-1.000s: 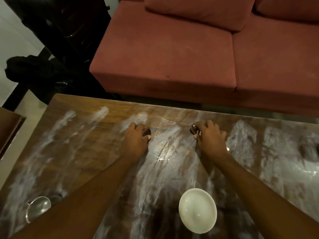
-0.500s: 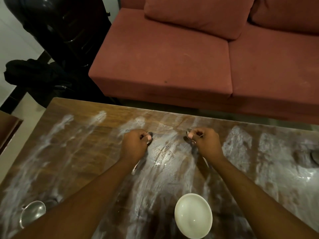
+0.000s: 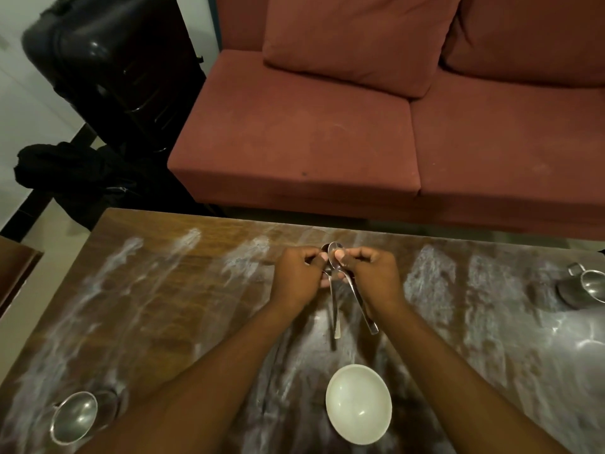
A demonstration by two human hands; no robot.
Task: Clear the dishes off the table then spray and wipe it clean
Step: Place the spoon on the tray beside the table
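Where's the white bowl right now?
In the head view the white bowl sits on the streaked wooden table near its front edge, between the person's forearms, just below the held spoons.

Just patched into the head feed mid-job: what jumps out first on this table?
Both hands, left hand and right hand, meet at the table's middle far side, pinching metal spoons bowl-up, handles hanging toward the viewer. White smeary streaks cover the wooden table. A white bowl sits at the near edge, a steel bowl near left, a steel cup far right.
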